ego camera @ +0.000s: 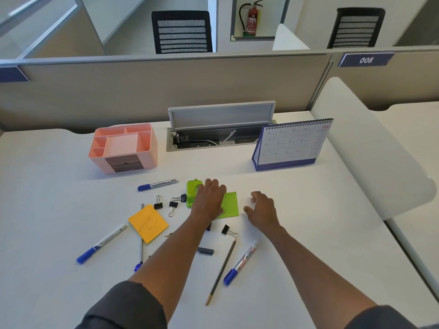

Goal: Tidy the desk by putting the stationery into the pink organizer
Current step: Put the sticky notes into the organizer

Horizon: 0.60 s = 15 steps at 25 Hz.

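Fingers (215,185) of the left hand (209,198) are laid flat over the green punch (193,189) and green note (230,205); whether anything is gripped cannot be told. Fingers of the right hand (262,207) are spread and curled just above the tabletop (308,222), grasping nothing.

Progress is judged nil. The pink organizer (123,148), at the rear left and well apart from the clutter, is seen with every visible compartment empty. All stationery remains loose on the tabletop.

Items counted:
- Blue-capped markers, three: one near the organizer (158,184), one at the left (101,244), one at the right (240,263).
- Thin pen (141,243), one, partly under the orange note (148,223).
- Pencil (221,271), one.
- Binder clips, four: (158,203), (173,207), (179,198), (228,231).
- Notes, two: orange and green.
- Punch, one.
- Small dark block (205,251), one; kind not determinable.

Further small pieces are partly hidden by the left forearm and are left uncounted.
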{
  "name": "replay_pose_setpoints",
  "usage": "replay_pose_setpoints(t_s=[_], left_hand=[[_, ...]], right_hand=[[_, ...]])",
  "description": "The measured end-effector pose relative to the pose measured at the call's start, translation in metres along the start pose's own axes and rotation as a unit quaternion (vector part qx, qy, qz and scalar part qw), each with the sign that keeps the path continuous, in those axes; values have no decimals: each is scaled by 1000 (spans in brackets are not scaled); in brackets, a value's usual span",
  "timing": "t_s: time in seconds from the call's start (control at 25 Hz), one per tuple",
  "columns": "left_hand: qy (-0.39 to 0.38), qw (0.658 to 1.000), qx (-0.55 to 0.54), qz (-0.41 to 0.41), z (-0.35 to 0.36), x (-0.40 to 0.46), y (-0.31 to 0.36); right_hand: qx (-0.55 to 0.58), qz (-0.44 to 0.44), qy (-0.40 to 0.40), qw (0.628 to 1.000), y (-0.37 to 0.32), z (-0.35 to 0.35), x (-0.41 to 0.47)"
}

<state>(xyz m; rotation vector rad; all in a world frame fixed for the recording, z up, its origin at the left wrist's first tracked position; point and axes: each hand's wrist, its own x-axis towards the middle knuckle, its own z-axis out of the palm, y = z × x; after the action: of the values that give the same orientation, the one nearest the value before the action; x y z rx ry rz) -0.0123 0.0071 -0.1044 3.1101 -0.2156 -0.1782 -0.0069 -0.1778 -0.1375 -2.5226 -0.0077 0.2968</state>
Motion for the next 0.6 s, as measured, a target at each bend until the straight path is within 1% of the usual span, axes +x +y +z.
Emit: replay_pose_setpoints(t_s=[0.08,0.16,0.28,0.32,0.44,0.6], left_hand=[[24,1000,-11,2,-2,0,0],[45,999,-25,10,-6,0,-2],[61,996,-50,28,-17,0,-4],[72,994,-73,33,-21,1,-1],[96,976,-196,13,-35,0,-8],[118,954,-274,-26,-47,-5,-35]], right_hand=[[-8,-1,-10,1000,1,-1,3],[10,-19,-8,1000,-1,-1,4],[107,-78,5,991,-10,-5,2],[126,-91,9,988,-12,-10,1],[146,-117,37,982,-28,-18,4],[144,-139,56,978,-66,-25,17]])
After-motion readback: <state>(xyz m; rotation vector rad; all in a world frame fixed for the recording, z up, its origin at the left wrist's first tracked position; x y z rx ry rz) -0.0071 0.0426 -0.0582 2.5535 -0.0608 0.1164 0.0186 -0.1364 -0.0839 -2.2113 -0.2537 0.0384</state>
